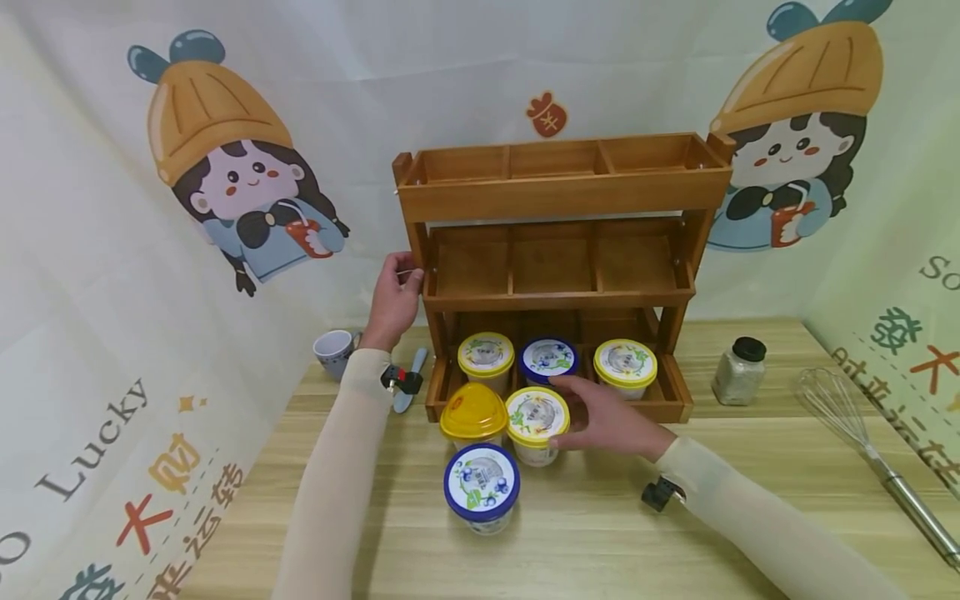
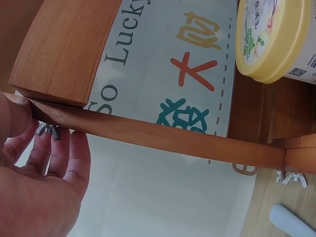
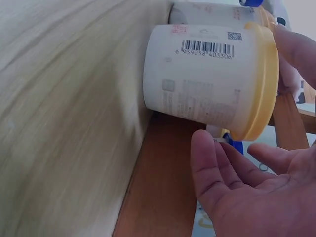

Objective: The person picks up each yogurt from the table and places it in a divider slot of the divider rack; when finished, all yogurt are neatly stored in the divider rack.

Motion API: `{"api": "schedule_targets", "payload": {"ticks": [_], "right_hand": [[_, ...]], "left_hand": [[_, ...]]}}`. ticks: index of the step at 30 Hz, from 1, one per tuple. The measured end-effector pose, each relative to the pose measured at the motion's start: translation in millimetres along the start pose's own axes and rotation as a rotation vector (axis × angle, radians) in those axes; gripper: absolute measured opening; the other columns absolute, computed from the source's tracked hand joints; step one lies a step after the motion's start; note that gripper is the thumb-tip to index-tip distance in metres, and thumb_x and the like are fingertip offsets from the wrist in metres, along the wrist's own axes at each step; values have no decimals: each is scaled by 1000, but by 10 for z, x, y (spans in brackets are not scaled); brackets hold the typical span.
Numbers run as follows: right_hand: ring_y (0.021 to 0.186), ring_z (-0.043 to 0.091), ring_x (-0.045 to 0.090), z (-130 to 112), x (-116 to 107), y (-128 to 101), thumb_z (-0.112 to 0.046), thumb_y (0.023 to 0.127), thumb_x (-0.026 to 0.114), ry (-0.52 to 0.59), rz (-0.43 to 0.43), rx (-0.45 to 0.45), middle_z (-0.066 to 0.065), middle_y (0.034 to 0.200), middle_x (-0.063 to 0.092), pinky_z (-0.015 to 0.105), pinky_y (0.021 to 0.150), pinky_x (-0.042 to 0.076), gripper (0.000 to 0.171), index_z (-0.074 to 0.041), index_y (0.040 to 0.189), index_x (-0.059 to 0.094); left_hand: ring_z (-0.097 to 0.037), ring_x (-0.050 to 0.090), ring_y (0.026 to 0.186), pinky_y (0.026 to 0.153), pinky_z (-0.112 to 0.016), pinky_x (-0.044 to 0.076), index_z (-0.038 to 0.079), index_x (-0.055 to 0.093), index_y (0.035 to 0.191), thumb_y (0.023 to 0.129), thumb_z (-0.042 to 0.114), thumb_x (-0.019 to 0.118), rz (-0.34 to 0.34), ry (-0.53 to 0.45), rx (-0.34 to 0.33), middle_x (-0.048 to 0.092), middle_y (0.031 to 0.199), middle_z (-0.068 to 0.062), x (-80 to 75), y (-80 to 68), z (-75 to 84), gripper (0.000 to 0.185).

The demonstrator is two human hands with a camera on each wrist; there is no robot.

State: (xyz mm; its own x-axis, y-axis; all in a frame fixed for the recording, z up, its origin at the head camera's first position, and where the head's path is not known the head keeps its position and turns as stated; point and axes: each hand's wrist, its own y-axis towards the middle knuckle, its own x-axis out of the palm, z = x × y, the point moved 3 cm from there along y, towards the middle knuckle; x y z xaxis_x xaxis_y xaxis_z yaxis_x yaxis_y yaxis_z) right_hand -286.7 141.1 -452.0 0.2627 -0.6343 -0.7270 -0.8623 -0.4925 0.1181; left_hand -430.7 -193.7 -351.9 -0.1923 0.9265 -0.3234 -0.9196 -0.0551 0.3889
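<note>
My left hand (image 1: 395, 302) grips the upright side post of a brown wooden three-tier rack (image 1: 555, 196), thumb on one side and fingers on the other, beside a wing nut (image 2: 48, 129). On the table before the rack stands a white tub with a yellow lid (image 1: 537, 414). My right hand (image 1: 611, 421) spreads around its right side, thumb toward the front and fingers toward the rack, fingertips (image 3: 201, 140) close to its wall. Touching it on the left is a tub with a domed yellow lid (image 1: 473, 410); a blue-lidded tub (image 1: 482, 483) stands in front.
The rack's bottom tier holds two yellow-lidded tubs (image 1: 486, 354) (image 1: 626, 363) and a blue-lidded tub (image 1: 548, 357). A cup (image 1: 333, 350) and a pale blue spatula (image 1: 409, 385) lie left; a black-capped jar (image 1: 740, 372) and a whisk (image 1: 870, 454) are right. A printed cloth hangs behind.
</note>
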Motion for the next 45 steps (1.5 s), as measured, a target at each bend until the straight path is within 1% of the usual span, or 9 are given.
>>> {"api": "schedule_targets", "payload": {"ticks": [4,9,13,18,23,29,32,39,45], "right_hand": [[144,39,52,-6,53,13,-53,81,89,-23,-32,36,17,160,51,62,120,41,102,-10,161,42],[145,40,51,-20,70,-14,-49,82,90,3,-32,60,18,160,50,64,121,39,102,-8,161,41],[144,39,51,-20,74,-23,-49,80,91,15,-23,73,16,159,51,64,120,40,100,-9,159,44],[140,36,55,-6,79,-59,-50,78,92,24,-12,88,14,154,57,62,118,43,98,-10,156,47],[138,37,56,-23,34,-122,-50,77,93,38,-3,99,13,153,57,63,116,45,100,-11,157,46],[144,39,52,-22,10,-149,-50,76,93,21,-25,72,17,159,51,63,118,42,109,-9,161,40],[143,38,52,-4,35,-136,-51,74,95,26,-35,58,16,158,52,62,119,42,112,-9,162,39],[139,37,55,7,74,-115,-46,73,96,57,-27,41,17,156,54,62,118,43,111,-6,160,41],[130,34,59,-33,-59,-136,-44,71,97,60,15,18,14,146,59,59,112,48,105,-7,155,47]], "left_hand": [[-36,52,133,115,-51,45,3,46,146,112,14,50,-6,-14,3,54,143,-20,-10,6,2,36],[-36,52,132,114,-51,45,3,46,146,112,14,51,-23,-23,9,54,143,-20,-5,12,3,36],[-38,53,131,113,-53,46,2,47,144,112,14,51,-14,-26,20,54,141,-21,-16,4,9,35],[-37,53,131,113,-52,46,3,47,144,111,14,51,-16,-20,11,54,141,-20,-13,1,-6,35],[-37,54,131,113,-52,46,2,48,143,111,14,52,-11,-18,18,55,140,-21,-11,11,-19,34],[-37,54,132,113,-52,46,3,48,143,112,15,51,-8,-12,16,54,140,-20,-24,16,-22,34],[-37,54,132,112,-53,47,3,48,144,112,15,51,-15,-15,14,54,141,-20,-22,17,-19,34],[-36,54,133,113,-53,47,4,48,144,112,16,51,-17,-12,10,54,141,-19,-23,-1,-20,34],[-37,54,132,113,-53,47,4,48,144,112,16,51,-17,-12,16,54,140,-19,-33,-1,-11,34]]}}
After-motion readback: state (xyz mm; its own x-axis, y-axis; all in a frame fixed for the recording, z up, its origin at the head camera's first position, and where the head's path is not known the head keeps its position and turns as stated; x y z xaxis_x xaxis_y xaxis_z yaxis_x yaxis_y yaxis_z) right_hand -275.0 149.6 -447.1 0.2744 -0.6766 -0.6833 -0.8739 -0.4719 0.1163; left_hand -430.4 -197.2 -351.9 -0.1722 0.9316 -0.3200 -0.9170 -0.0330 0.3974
